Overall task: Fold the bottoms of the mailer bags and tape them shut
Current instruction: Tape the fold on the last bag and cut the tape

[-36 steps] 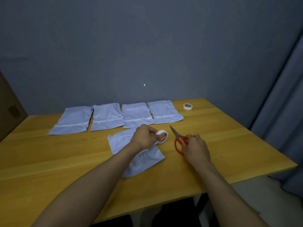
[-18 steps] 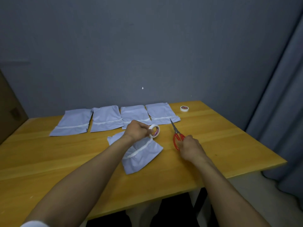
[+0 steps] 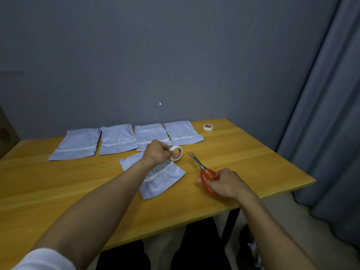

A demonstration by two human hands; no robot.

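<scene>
Surface: the table [image 3: 58,182] is smooth yellow wood with a straight-grained top; its near and right edges are square-cut, and a black table leg [image 3: 230,225] shows below the near right part.

Items: a row of 4 mailer bags [image 3: 117,140] lies flat along the far edge. They are thin, pale grey, slightly crinkled film, side by side and almost touching, each crossed by a white band. The 5th mailer bag [image 3: 163,180] lies nearer, skewed and rumpled, partly under the left forearm. A white tape strip [image 3: 155,173] runs diagonally across it toward the tape roll [image 3: 176,152]; whether strip and roll are joined cannot be told.

Hands: the left hand [image 3: 156,153] is curled round that white roll with its red-printed core, holding it just above the 5th bag's far end. The right hand [image 3: 226,183] has its fingers closed round the red loop handles of the scissors [image 3: 204,170]. The steel blades are narrowly parted and point away to the far left; whether they rest on the wood cannot be told.

Clearances: bare wood lies to the left of the 5th bag and along the right side. A 2nd tape roll [image 3: 208,127] sits flat near the far right corner, well apart from both hands. A matt grey wall [image 3: 175,55] backs the table, and a pleated grey curtain [image 3: 331,114] hangs beyond its right edge.
</scene>
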